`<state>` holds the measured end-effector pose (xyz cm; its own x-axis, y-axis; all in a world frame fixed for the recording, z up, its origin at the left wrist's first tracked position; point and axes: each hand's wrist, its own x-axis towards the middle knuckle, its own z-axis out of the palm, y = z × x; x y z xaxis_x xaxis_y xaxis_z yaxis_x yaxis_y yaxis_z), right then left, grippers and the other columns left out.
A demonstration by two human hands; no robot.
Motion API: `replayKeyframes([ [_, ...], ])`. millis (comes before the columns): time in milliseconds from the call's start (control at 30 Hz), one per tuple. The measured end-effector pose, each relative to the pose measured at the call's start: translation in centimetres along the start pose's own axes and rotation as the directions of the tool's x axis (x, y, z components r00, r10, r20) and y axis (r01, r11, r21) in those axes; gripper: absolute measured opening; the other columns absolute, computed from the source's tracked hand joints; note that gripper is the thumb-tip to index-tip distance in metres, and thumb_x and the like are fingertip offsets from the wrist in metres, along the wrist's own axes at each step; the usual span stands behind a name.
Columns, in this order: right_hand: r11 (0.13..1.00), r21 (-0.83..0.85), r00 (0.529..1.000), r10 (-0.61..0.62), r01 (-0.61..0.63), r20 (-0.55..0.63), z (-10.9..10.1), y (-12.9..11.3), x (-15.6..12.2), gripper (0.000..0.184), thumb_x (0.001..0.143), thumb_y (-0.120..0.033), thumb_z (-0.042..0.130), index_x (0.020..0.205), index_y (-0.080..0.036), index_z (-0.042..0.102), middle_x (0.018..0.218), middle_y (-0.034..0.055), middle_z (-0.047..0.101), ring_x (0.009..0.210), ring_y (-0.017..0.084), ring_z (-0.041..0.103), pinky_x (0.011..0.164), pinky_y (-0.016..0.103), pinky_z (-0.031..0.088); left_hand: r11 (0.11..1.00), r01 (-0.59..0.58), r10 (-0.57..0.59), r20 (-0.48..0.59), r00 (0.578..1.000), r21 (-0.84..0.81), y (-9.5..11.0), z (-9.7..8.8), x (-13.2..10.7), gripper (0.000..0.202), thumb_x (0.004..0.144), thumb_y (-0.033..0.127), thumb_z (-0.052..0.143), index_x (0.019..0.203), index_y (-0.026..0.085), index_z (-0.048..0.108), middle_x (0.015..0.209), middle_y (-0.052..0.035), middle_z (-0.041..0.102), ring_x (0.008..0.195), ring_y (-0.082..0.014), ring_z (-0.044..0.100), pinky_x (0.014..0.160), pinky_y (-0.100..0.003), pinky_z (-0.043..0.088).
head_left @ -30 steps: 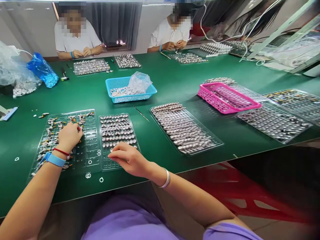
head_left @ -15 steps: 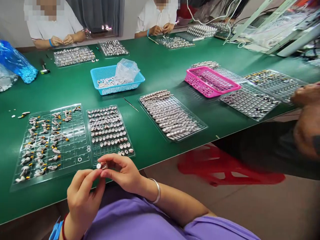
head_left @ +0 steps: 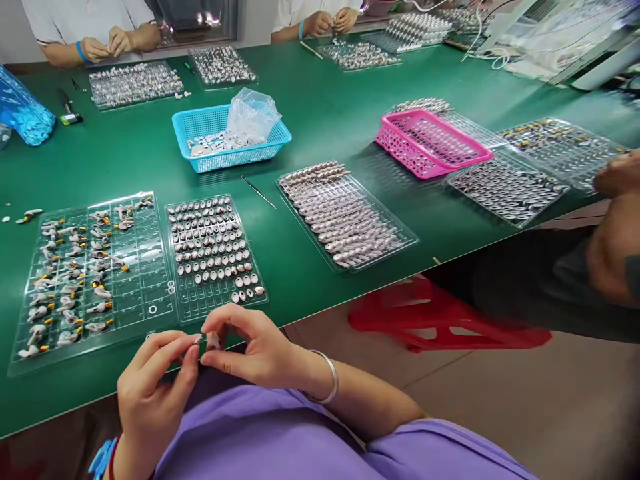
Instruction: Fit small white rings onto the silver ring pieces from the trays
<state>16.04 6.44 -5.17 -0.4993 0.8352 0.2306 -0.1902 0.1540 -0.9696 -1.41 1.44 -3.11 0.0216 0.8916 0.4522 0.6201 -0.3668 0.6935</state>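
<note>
In front of my purple top, my left hand (head_left: 157, 383) pinches a small silvery-white earbud part (head_left: 199, 339) between thumb and fingertips. My right hand (head_left: 260, 353), a silver bangle on its wrist, is curled with thumb and index round a small pale earbud piece (head_left: 213, 341), partly hidden by the fingers. A narrow gap separates the two pieces. Just beyond my hands lies a clear tray of oval earbud shells (head_left: 216, 272) in rows. Left of it, a larger clear tray (head_left: 143, 280) carries white earbud stems with yellow ends.
A tweezers-like metal tool (head_left: 259, 193) lies near a tray of pale stems (head_left: 350, 223). Farther back stand a blue basket (head_left: 235, 161) with a plastic bag and a pink basket (head_left: 425, 157). Co-workers' hands (head_left: 107, 45) work across the table; another person's arm (head_left: 617, 233) is at right.
My hands have drawn slightly apart, parting the pieces that were together at the fingertips. My left hand moved a little left. The camera view has tilted down a little.
</note>
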Motion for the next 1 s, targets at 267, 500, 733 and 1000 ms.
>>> replayKeyframes([
  [267, 0.753, -0.561, 0.916, -0.402, 0.342, 0.020, 0.2, -0.3, -0.2, 0.021, 0.091, -0.012, 0.051, 0.110, -0.021, 0.052, 0.084, 0.0056, 0.066, 0.073, 0.016, 0.061, 0.069, 0.027, 0.055, 0.984, 0.116, -0.123, -0.044, 0.991, -0.135, -0.5, 0.9, -1.0, 0.021, 0.082, 0.007, 0.067, 0.094, 0.023, 0.070, 0.087, -0.0001, 0.066, 0.075, -0.0131, 0.063, 0.065, -0.023, 0.053],
  [500, 0.690, -0.627, 0.906, -0.417, 0.362, 0.064, 0.1, -0.9, 0.1, 0.010, 0.091, -0.011, 0.048, 0.088, -0.021, 0.051, 0.069, 0.0026, 0.058, 0.065, 0.016, 0.054, 0.060, 0.026, 0.049, 0.997, 0.022, -0.026, -0.050, 0.998, -0.070, 0.0, 1.0, -0.8, 0.024, 0.082, 0.004, 0.067, 0.096, 0.022, 0.067, 0.087, -0.0007, 0.064, 0.073, -0.0125, 0.062, 0.063, -0.023, 0.052],
  [733, 0.542, -0.740, 0.881, -0.450, 0.399, 0.146, -0.4, -0.7, 0.2, 0.016, 0.092, -0.013, 0.047, 0.078, -0.018, 0.053, 0.066, 0.0020, 0.055, 0.063, 0.015, 0.050, 0.058, 0.026, 0.043, 0.980, -0.121, 0.114, 0.053, 0.992, 0.155, 0.4, 0.4, 0.1, 0.018, 0.083, 0.005, 0.066, 0.095, 0.019, 0.065, 0.086, -0.0017, 0.065, 0.068, -0.0111, 0.061, 0.064, -0.024, 0.051],
  [1000, 0.415, -0.786, 0.856, -0.445, 0.459, 0.264, -1.0, -1.6, 0.6, 0.028, 0.096, -0.014, 0.041, 0.074, -0.014, 0.058, 0.064, 0.0029, 0.053, 0.060, 0.015, 0.045, 0.057, 0.026, 0.039, 0.913, -0.245, 0.217, 0.120, 0.969, 0.327, 0.9, 0.4, 1.0, 0.009, 0.083, 0.009, 0.064, 0.088, 0.016, 0.062, 0.082, -0.0042, 0.064, 0.071, -0.0150, 0.060, 0.070, -0.028, 0.048],
])
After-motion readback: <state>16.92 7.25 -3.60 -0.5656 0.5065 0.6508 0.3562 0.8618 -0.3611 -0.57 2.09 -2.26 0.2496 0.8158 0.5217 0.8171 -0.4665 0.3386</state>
